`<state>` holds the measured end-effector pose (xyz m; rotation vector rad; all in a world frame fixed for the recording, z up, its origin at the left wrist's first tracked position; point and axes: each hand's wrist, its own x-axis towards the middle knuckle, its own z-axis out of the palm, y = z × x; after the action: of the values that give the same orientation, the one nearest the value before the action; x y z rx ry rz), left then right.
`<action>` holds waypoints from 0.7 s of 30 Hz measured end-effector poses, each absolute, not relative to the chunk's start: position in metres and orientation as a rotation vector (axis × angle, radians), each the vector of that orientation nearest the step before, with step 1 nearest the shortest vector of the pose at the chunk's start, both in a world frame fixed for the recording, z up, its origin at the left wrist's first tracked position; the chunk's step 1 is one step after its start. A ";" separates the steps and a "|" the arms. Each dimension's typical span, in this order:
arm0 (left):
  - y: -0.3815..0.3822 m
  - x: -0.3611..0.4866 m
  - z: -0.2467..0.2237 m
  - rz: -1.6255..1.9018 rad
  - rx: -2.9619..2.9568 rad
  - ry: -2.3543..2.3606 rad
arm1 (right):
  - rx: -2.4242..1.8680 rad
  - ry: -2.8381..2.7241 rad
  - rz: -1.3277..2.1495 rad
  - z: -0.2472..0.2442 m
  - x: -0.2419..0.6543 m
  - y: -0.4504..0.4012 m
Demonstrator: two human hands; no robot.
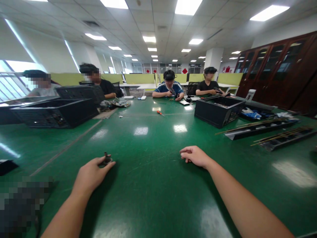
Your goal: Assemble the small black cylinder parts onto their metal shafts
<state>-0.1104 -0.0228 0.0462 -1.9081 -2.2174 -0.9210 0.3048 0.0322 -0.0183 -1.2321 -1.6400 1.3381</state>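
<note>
My left hand (pixel 92 173) is closed around a small dark metal part (pixel 107 160), gripped between thumb and fingers just above the green table. A short stub on the part points up; the rest is partly hidden by my fingers. Off to the right, my right hand (pixel 195 156) is low over the tabletop, its fingers curled in and the thumb near the index finger. Whether anything small is between those fingertips cannot be made out. A stretch of green table (pixel 148 178) lies between my two hands.
An orange-handled screwdriver (pixel 160 113) lies farther out. Black computer cases stand left (pixel 59 114) and right (pixel 218 112). Metal channels with thin rods (pixel 257 127) lie at right. A dark pixelated object (pixel 24 205) is near-left. Several people sit around the table, one (pixel 169 87) directly opposite.
</note>
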 end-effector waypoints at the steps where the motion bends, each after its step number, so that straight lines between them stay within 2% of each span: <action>1: -0.023 -0.093 0.045 -0.915 -2.018 -2.148 | -1.232 -1.659 1.324 -0.017 0.302 0.030; 8: -0.058 0.017 0.042 -0.682 -2.859 -1.438 | -1.005 -2.176 1.262 0.002 0.280 -0.013; 14: -0.072 0.032 0.031 -0.728 -2.958 -1.425 | -0.982 -2.182 1.327 0.002 0.263 -0.041; 21: -0.074 0.044 0.016 -0.830 -2.972 -1.483 | -0.954 -2.143 1.220 -0.008 0.252 -0.034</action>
<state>0.0436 -0.0739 0.0157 -2.9721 -1.4826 -0.8299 0.2520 -0.0343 -0.0079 -0.9544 -2.1428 1.2196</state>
